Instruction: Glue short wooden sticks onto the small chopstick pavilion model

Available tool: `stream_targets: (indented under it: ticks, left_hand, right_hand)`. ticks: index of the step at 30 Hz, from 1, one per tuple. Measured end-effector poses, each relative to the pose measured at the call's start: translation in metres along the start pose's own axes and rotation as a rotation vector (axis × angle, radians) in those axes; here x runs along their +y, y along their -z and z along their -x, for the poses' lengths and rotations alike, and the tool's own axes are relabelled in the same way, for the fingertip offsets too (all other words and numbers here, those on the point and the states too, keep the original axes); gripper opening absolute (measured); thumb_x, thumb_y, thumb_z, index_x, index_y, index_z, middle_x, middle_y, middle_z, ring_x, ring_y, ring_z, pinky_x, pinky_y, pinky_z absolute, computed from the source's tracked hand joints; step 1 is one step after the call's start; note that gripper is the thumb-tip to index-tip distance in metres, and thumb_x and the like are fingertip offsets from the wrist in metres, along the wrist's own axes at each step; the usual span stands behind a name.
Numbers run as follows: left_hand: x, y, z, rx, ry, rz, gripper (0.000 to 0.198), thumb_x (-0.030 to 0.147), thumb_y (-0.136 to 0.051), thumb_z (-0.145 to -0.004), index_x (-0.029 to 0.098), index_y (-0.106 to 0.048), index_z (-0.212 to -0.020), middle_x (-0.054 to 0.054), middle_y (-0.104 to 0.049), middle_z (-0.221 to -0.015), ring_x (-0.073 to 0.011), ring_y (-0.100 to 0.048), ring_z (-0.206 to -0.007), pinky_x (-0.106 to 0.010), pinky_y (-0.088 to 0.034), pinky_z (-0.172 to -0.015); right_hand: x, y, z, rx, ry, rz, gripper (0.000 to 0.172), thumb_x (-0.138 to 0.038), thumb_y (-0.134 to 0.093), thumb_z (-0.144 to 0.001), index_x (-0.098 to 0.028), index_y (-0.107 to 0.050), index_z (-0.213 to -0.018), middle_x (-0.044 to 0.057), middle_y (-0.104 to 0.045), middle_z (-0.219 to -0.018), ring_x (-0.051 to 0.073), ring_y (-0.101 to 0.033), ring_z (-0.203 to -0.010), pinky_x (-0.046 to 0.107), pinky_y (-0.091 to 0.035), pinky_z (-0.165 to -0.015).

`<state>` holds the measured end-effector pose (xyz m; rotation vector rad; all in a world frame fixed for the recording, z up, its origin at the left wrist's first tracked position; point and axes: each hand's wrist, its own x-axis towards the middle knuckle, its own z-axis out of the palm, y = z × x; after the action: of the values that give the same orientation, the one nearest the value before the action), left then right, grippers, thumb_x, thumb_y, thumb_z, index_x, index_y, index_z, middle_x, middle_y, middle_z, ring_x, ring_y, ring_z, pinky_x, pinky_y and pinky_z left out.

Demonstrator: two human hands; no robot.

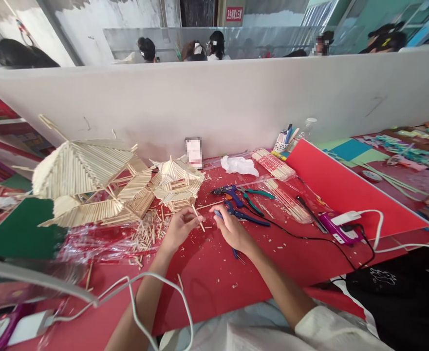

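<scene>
My left hand [179,226] pinches a thin wooden stick [198,217] between thumb and fingers, tilted above the red table. Close by, my right hand [232,229] is closed around a slim blue tool [218,214]; its kind is mostly hidden by the fingers. Just beyond my left hand stands a small tiered pavilion model [177,183] built of sticks. It adjoins a larger stick model [84,168] with a wide sloping roof. Behind my right hand lie a blue glue gun [232,192], green-handled pliers [258,195] and blue-handled pliers [249,217].
Stick offcuts [150,229] are heaped left of my left hand. Bundled sticks [274,165] in plastic lie at the back. A red board [345,185] leans at the right, near a purple power strip [340,228]. A white cable [163,275] loops across my left forearm.
</scene>
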<state>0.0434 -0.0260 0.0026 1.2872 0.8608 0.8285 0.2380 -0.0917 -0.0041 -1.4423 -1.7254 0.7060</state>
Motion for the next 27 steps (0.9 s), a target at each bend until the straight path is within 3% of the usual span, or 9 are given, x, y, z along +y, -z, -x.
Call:
stream_targets:
  ticks: [2,4,8,12,17,21,23,27]
  left_hand:
    - [0.000,0.001,0.000,-0.003,0.005,0.016,0.047,0.051,-0.089,-0.068,0.017,-0.061,-0.086,-0.001,-0.071,-0.075,-0.0127,-0.064,-0.069,-0.023,-0.052,-0.067]
    - [0.002,0.002,0.000,-0.011,0.006,0.016,0.049,0.052,-0.088,-0.068,0.018,-0.061,-0.090,-0.001,-0.071,-0.077,-0.0131,-0.065,-0.069,-0.024,-0.054,-0.067]
    - [0.007,0.002,0.003,-0.064,0.007,-0.037,0.048,0.048,-0.087,-0.071,0.018,-0.060,-0.097,0.000,-0.068,-0.076,-0.0139,-0.065,-0.069,-0.026,-0.058,-0.066]
    - [0.013,0.003,0.007,-0.106,-0.008,-0.063,0.058,0.045,-0.085,-0.074,0.019,-0.056,-0.117,0.001,-0.068,-0.076,-0.0143,-0.066,-0.070,-0.026,-0.059,-0.066]
    - [0.016,0.001,0.008,-0.146,-0.008,-0.087,0.068,0.045,-0.082,-0.077,0.020,-0.050,-0.132,0.001,-0.067,-0.076,-0.0141,-0.066,-0.068,-0.025,-0.058,-0.063]
    - [0.011,0.003,0.007,-0.117,-0.005,-0.108,0.067,0.044,-0.082,-0.077,0.020,-0.051,-0.132,0.002,-0.065,-0.076,-0.0139,-0.065,-0.069,-0.026,-0.059,-0.063]
    - [0.008,0.005,0.006,-0.097,-0.007,-0.124,0.066,0.044,-0.081,-0.078,0.021,-0.051,-0.132,0.003,-0.063,-0.077,-0.0139,-0.065,-0.069,-0.026,-0.059,-0.062]
    - [0.004,0.005,0.004,-0.094,-0.025,-0.156,0.062,0.045,-0.078,-0.080,0.021,-0.052,-0.131,0.003,-0.063,-0.078,-0.0136,-0.065,-0.066,-0.025,-0.059,-0.060]
  right_hand:
    - [0.000,-0.004,0.000,-0.004,-0.034,0.035,0.030,-0.039,-0.029,-0.109,-0.021,-0.050,-0.123,0.004,-0.065,-0.086,0.021,-0.064,-0.074,0.033,-0.049,-0.075]
    - [-0.002,-0.009,-0.001,-0.014,-0.034,0.040,0.029,-0.038,-0.030,-0.109,-0.021,-0.050,-0.122,0.007,-0.068,-0.094,0.023,-0.067,-0.080,0.034,-0.049,-0.077]
    - [-0.001,-0.017,-0.010,-0.001,-0.005,0.037,0.033,-0.035,-0.032,-0.109,-0.021,-0.047,-0.134,0.014,-0.066,-0.126,0.026,-0.067,-0.110,0.040,-0.051,-0.094]
    - [0.009,-0.024,-0.020,-0.029,0.045,0.119,0.051,-0.027,-0.040,-0.105,-0.020,-0.032,-0.155,0.018,-0.046,-0.153,0.029,-0.048,-0.141,0.047,-0.042,-0.113]
    - [0.006,-0.020,-0.019,-0.109,0.060,0.203,0.053,-0.025,-0.051,-0.102,-0.019,-0.038,-0.154,0.019,-0.051,-0.138,0.030,-0.062,-0.119,0.046,-0.051,-0.102]
    - [-0.001,0.003,-0.009,0.017,0.063,0.432,0.042,-0.031,-0.054,-0.103,-0.018,-0.050,-0.142,0.019,-0.056,-0.128,0.034,-0.056,-0.122,0.050,-0.048,-0.103]
    - [-0.001,0.015,0.000,0.045,-0.044,0.617,0.053,-0.045,-0.059,-0.101,-0.014,-0.051,-0.142,0.023,-0.057,-0.125,0.040,-0.054,-0.119,0.056,-0.046,-0.101]
    - [0.005,0.028,0.017,-0.019,-0.244,0.882,0.080,-0.063,-0.065,-0.093,-0.005,-0.050,-0.145,0.028,-0.059,-0.118,0.044,-0.056,-0.111,0.058,-0.043,-0.097]
